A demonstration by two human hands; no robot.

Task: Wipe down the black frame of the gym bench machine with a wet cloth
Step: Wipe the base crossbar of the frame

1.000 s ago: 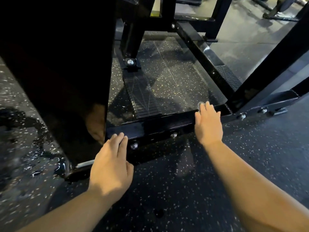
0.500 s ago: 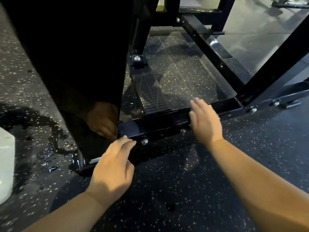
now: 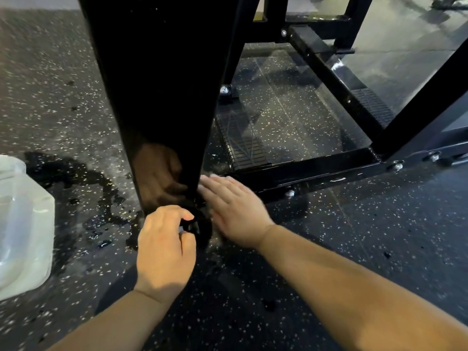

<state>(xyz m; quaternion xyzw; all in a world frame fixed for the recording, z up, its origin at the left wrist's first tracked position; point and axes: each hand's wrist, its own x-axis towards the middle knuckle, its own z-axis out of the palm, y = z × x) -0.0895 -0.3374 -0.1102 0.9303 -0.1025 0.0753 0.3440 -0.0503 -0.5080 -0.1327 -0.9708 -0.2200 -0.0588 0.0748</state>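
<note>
The gym bench's black frame fills the view: a wide glossy upright post (image 3: 157, 97) and a low base bar (image 3: 311, 171) running right from its foot. My left hand (image 3: 164, 247) is at the foot of the post. Its fingers and thumb curl round a dark lump (image 3: 201, 230) that looks like a black cloth. My right hand (image 3: 233, 209) lies flat with straight fingers on the left end of the base bar, right beside the post, and is motion-blurred. Both hands are mirrored faintly in the post's shiny face.
A translucent plastic container (image 3: 22, 224) stands on the speckled rubber floor at the left. A water puddle (image 3: 76, 183) spreads between it and the post. Behind the base bar are a ribbed footplate (image 3: 240, 145) and a second frame rail (image 3: 329, 72).
My right hand has slid left along the base bar to the post. My left hand moved in to the post's foot and curled its fingers. The view shifted left, showing the container.
</note>
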